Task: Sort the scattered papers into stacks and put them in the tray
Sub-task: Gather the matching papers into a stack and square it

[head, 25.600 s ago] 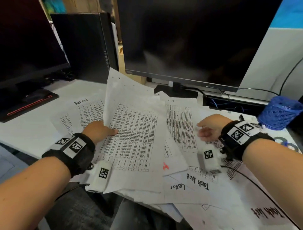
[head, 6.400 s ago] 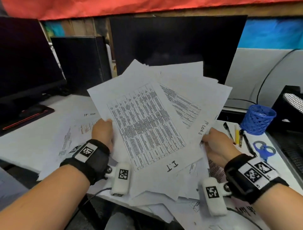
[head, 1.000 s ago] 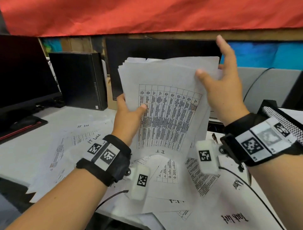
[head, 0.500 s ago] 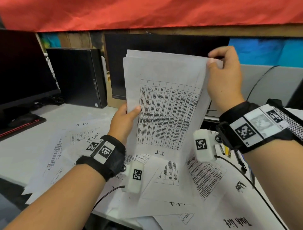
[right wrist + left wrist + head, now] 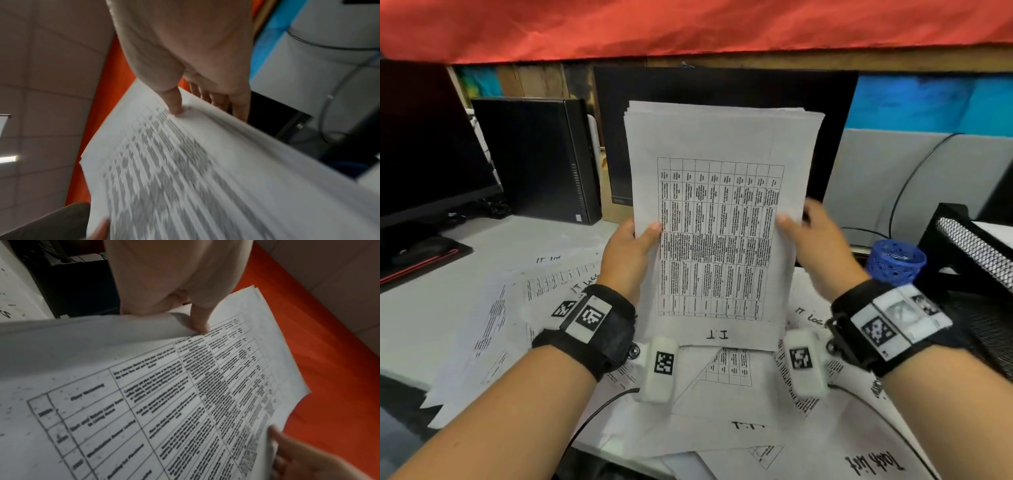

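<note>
Held upright above the desk (image 5: 431, 315) — a squared stack of papers (image 5: 719, 219), printed table facing the head camera, "I.T" handwritten upside down at the bottom margin. Gripped on its left edge by the left hand (image 5: 628, 255), thumb on the front sheet, fingers behind. Gripped on its right edge by the right hand (image 5: 815, 246), thumb likewise pressed to the front; somewhat blurred in the head view. Confirmed in both wrist views: thumb (image 5: 198, 318) down on the printed grid, thumb (image 5: 173, 101) pinning the top sheet.

Spread loose on the desk beneath — more scattered papers (image 5: 524, 308), some marked "IT Log", one "Task list". Stood at the right edge: black mesh tray (image 5: 976, 260), with a blue mesh cup (image 5: 895, 262) just beside it. Dark monitor (image 5: 722, 89) behind the stack.
</note>
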Tool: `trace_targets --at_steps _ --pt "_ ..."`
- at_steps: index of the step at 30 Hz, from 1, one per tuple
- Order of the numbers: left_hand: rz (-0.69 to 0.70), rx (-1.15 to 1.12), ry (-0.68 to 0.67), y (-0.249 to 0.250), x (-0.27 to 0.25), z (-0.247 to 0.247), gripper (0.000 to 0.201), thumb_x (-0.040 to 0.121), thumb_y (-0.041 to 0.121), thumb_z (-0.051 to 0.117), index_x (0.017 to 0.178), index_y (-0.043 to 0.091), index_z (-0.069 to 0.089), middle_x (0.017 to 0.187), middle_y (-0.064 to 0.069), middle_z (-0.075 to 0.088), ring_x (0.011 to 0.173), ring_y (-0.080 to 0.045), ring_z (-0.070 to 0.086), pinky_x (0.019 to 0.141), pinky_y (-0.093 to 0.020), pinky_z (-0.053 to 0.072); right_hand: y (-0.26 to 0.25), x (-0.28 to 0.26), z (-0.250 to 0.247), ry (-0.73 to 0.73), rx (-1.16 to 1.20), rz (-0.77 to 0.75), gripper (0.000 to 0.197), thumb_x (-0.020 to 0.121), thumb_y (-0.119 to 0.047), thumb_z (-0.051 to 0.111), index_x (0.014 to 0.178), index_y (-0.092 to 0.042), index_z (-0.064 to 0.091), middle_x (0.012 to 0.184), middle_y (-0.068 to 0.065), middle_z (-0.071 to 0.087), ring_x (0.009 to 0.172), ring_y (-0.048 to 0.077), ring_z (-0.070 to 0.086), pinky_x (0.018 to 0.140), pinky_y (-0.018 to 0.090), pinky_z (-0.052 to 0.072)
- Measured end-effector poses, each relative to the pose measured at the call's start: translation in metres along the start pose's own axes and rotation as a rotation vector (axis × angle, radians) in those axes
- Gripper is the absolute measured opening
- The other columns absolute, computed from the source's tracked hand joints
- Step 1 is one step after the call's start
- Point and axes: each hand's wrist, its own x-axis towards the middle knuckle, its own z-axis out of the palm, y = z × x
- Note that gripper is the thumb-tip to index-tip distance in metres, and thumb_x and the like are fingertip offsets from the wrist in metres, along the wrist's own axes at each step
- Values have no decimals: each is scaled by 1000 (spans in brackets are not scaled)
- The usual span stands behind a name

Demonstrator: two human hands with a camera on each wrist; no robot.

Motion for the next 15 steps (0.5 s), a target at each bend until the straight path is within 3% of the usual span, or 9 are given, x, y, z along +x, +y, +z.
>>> trace_targets --at_steps 2,5,8,10,11,13,15 --pt "14 -2 11 1 -4 6 23 98 24 50 120 23 57 107 15 63 96 4 57 75 -12 41 17 -10 7 26 -47 59 20 98 -23 45 117 -17 51 116 -1 61 89 2 55 69 19 42" --pt "69 -6 37 6 -12 18 18 98 25 49 115 27 52 104 19 60 101 1 57 81 -17 42 18 -18 12 165 -18 5 18 99 -16 40 113 -12 51 105 1 59 78 5 49 61 20 38" --pt "160 -8 25 12 -24 28 19 100 22 44 116 30 41 101 27 53 88 18 52 71 -4 40 7 -26 9 220 27 -99 15 100 -15 38 112 -19 47 92 -15 54 75 -2 49 58 10 39" --pt "185 -8 26 11 -34 31 27 98 21 47 119 33 34 101 30 47 81 29 47 65 4 38 6 -35 8 200 22 -113 14 100 -16 40 112 -23 44 91 -19 51 76 -5 49 54 3 39" --pt "179 -6 30 7 -37 31 33 97 21 50 119 35 30 102 32 44 80 33 44 65 5 36 8 -40 7 172 16 -84 16 99 -18 42 115 -23 43 93 -19 51 81 -4 51 57 5 41" --pt "117 -6 21 -1 -41 33 41 95 21 53 121 38 26 102 32 43 82 28 46 66 1 34 18 -45 9 99 -1 7 25 99 -21 44 124 -22 41 100 -16 53 92 7 55 70 17 43" --pt "32 -4 4 -8 -40 35 45 96 21 52 130 36 25 100 26 50 82 16 49 62 -3 36 28 -46 11 40 -56 79 32 100 -16 40 132 -22 40 106 -12 52 96 12 55 72 19 43"
